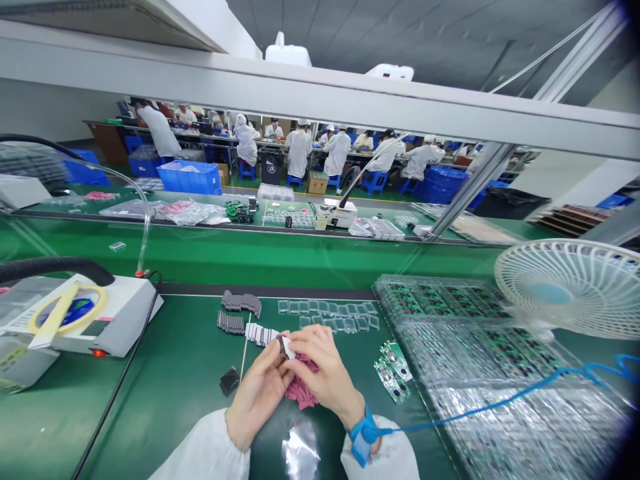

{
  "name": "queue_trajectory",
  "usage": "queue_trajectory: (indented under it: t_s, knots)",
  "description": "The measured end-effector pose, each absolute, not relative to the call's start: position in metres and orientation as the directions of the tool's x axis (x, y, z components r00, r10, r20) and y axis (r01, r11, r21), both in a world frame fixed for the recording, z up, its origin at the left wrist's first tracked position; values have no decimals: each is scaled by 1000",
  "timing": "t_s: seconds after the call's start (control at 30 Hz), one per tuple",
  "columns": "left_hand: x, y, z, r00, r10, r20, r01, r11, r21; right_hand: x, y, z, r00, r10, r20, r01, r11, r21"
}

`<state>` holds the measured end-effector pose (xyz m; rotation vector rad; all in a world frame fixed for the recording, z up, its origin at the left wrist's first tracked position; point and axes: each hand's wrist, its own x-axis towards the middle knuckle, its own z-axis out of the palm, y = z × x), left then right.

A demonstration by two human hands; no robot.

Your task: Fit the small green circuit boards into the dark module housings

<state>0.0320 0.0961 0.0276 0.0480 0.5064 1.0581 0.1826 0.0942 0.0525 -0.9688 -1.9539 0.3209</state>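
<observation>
My left hand [261, 392] pinches a small flat piece [287, 347], white on its face with a dark edge. My right hand [324, 370], with a blue wrist strap [364, 437], has its fingers closed round a crumpled pink cloth [301, 393] and touches the same piece. Fingers partly hide the piece. Just beyond my hands lies a row of white-and-black pieces [260, 335], with stacked dark strips [241, 302] behind it. Clear square pieces [327, 308] lie in rows to the right. Beside my left hand is a dark square piece [230, 381].
Green circuit boards [393, 372] lie right of my hands, next to clear trays [450, 353] of boards. A white fan [565, 290] stands at the right. At left is a white device [120, 313] with a tape roll and black cable. Co-workers [299, 148] sit across the room.
</observation>
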Motion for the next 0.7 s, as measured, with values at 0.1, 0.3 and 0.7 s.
queue_trajectory:
  t_s: [0.1,0.3,0.7]
  knots:
    - [31,96,28,395,850,-350,-811,501,302,181,93,56,-327,696,639,551,690,-470]
    - [29,96,29,393,859,-329,-792,498,354,179,90,52,-314,639,702,605,705,-371]
    - [26,96,28,305,895,-326,-723,440,533,173,87,48,-306,638,706,642,686,-342]
